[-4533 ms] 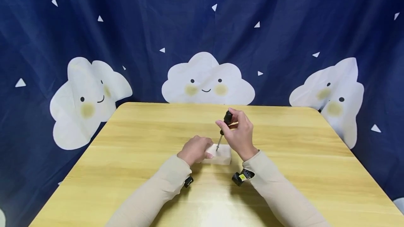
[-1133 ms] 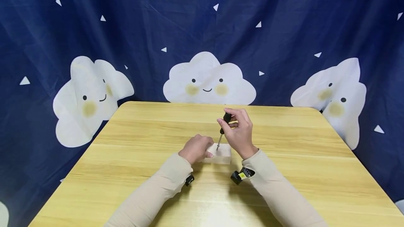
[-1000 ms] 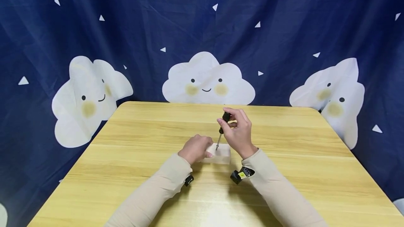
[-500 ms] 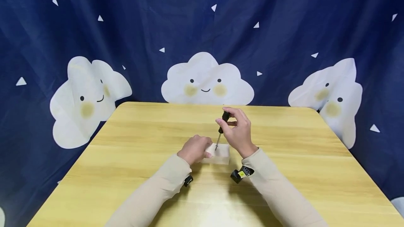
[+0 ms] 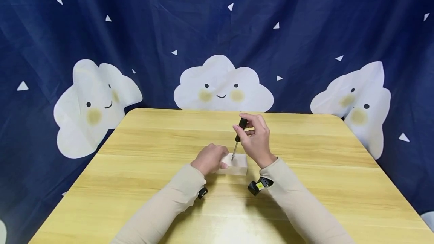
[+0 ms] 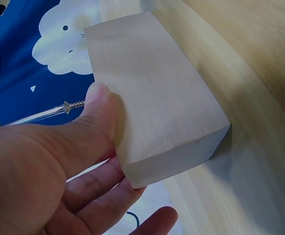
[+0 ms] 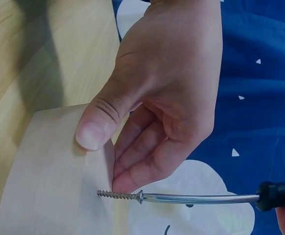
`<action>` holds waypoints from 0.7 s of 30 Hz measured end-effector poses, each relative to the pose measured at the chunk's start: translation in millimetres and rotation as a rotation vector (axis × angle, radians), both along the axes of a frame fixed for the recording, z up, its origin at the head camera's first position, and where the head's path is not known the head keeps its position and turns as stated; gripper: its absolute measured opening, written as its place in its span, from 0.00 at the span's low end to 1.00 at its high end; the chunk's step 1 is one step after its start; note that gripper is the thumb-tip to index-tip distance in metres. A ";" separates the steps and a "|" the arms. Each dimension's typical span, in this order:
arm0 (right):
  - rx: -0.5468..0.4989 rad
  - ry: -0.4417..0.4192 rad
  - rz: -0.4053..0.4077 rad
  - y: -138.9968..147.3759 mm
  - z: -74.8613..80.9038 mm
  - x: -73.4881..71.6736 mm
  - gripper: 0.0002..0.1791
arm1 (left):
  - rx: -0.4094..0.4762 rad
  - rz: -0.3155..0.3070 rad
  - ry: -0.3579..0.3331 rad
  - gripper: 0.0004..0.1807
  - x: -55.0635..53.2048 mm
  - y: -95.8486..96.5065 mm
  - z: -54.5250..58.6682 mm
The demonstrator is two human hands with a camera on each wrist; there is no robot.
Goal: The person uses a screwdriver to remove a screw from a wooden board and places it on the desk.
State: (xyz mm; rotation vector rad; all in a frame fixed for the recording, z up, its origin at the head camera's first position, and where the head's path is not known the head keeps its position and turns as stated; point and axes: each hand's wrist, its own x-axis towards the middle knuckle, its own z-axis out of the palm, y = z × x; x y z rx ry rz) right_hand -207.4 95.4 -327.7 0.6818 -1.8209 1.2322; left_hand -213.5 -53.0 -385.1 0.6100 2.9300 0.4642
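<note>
My left hand [image 5: 211, 159] grips a pale wooden block [image 5: 239, 166] by its left end, thumb on the near side and fingers behind. The block rests on the table. A screw [image 7: 118, 195] stands in the block's top face, much of its thread still showing above the wood. My right hand [image 5: 257, 140] pinches the black handle of a screwdriver [image 5: 242, 123] between thumb and fingers. The steel shaft runs down to the screw's head and lines up with it, tilted slightly. In the left wrist view the block's broad side [image 6: 157, 93] faces the camera, and the thumb hides the screw's lower end.
The light wooden table [image 5: 142, 183] spreads out around both hands. A dark blue curtain [image 5: 156, 22] with white clouds and triangles hangs right behind its far edge. Each wrist carries a small black camera, one at the right sleeve [image 5: 291, 195].
My right hand's fingers have shifted a little on the screwdriver handle, whose top has moved slightly left and up. My left hand and the block stay in place.
</note>
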 end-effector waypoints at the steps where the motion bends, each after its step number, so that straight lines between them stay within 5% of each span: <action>1: -0.002 -0.007 -0.001 -0.3 -0.2 0.2 0.20 | -0.002 0.000 -0.001 0.25 0.2 -0.1 0.0; 7: 0.003 -0.043 -0.005 -0.7 -2.4 0.9 0.24 | -0.001 0.007 -0.008 0.25 1.7 -0.9 -1.1; 14: 0.039 -0.046 0.043 4.0 -25.6 -21.1 0.24 | -0.006 0.003 -0.004 0.25 2.3 -2.4 -3.6; 21: 0.052 -0.003 0.049 5.7 -25.3 -25.6 0.22 | -0.014 0.003 0.005 0.25 -1.5 -0.9 -1.1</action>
